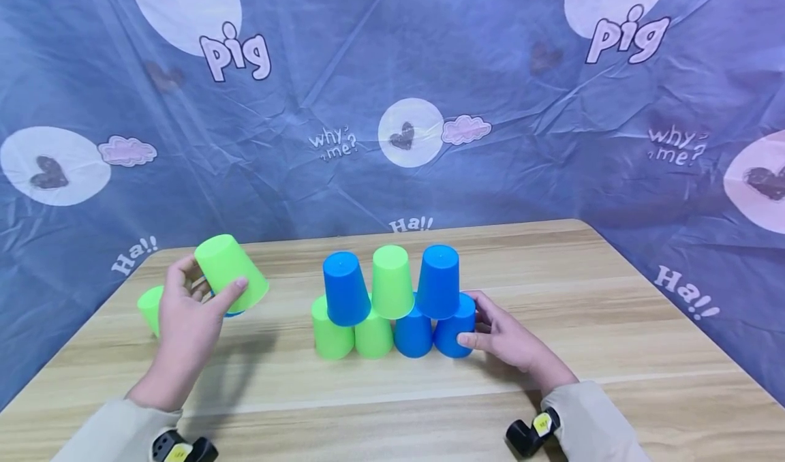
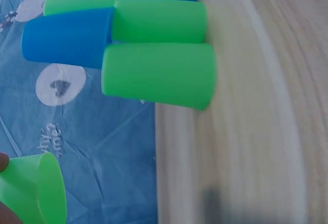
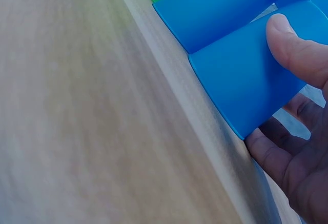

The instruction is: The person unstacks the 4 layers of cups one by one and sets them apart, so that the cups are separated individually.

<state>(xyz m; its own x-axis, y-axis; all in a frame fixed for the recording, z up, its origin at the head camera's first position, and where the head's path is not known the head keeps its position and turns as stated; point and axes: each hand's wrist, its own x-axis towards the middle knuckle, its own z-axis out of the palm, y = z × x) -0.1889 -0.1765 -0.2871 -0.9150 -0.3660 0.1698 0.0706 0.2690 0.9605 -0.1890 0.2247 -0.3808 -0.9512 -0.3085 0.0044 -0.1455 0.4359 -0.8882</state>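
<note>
Fingers point(image 1: 233, 294) of left hand point(image 1: 193, 315) grip green cup point(image 1: 228, 268) aloft; right hand point(image 1: 512, 341) low, fingers round rightmost blue cup point(image 1: 450, 331)

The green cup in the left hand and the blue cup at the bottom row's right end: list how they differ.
The green cup is raised off the table; the blue cup stands on it. The green cup is tilted; the blue cup is upside down and level. The green cup bears nothing; the blue cup helps support an upper blue cup. Both share a tapered shape.
</note>
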